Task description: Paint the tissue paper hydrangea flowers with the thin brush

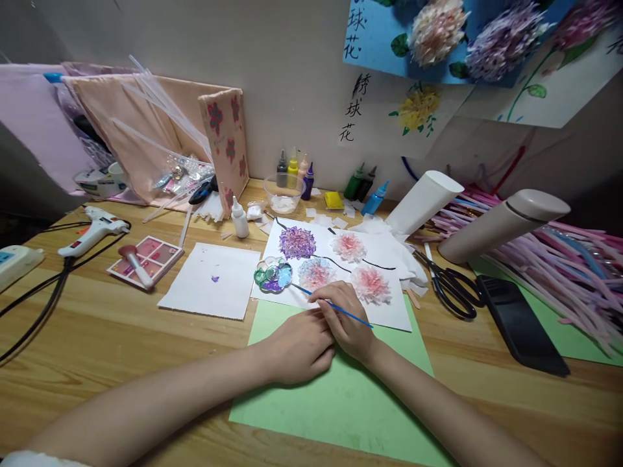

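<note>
My right hand is closed around a thin blue paintbrush, whose tip points left to the paint palette. The flower-shaped palette holds green, purple and blue paint. My left hand rests on green paper, partly under my right hand; its fingers look curled and their tips are hidden. Just beyond my hands lies a white sheet with several fluffy paper flowers, among them a purple one, a blue-pink one and a pink one. Black lines run between the flowers.
At left are a white sheet with a purple smudge, a makeup palette with a brush, and a glue gun. Scissors, a phone and a bottle lie at right. Behind stands a clear bowl.
</note>
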{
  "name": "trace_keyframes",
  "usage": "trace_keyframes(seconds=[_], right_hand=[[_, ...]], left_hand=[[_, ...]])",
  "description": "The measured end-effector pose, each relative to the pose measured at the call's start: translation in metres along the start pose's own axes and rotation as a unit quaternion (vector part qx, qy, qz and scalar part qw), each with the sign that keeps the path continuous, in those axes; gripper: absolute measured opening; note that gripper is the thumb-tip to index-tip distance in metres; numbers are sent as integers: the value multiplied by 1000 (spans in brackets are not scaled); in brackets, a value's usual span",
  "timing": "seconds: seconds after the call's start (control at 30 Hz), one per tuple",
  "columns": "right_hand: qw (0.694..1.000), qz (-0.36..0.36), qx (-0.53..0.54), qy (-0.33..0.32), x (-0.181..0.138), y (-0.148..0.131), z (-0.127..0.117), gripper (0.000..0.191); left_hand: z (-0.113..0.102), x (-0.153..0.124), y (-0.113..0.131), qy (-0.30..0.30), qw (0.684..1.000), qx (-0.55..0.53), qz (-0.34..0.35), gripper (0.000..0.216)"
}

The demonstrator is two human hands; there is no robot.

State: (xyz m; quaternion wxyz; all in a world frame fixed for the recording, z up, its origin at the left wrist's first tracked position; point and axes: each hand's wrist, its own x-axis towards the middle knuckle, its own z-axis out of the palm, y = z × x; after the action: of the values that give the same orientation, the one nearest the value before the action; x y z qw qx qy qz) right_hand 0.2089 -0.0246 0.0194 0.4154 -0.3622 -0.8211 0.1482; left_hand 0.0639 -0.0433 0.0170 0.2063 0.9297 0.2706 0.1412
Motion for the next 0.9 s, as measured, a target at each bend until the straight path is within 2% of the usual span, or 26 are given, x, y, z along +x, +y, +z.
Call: trace_keyframes(seconds=[0.17, 0.67, 0.73, 0.9], right_hand=[[1000, 8, 0, -7, 5, 0, 8, 16], [1000, -1, 15, -17, 3, -1, 6, 17], [1000, -10, 17, 0, 1, -1, 3, 18], [993, -43, 5, 109, -8, 12, -12, 19]], left_hand=[[2, -2, -1, 3, 1000, 24, 3, 22], [2, -1, -2, -6, 1000, 19, 6, 20], [1, 0, -1, -4, 1000, 7, 6, 20], [-3, -1, 2, 14, 999, -30, 13, 29]])
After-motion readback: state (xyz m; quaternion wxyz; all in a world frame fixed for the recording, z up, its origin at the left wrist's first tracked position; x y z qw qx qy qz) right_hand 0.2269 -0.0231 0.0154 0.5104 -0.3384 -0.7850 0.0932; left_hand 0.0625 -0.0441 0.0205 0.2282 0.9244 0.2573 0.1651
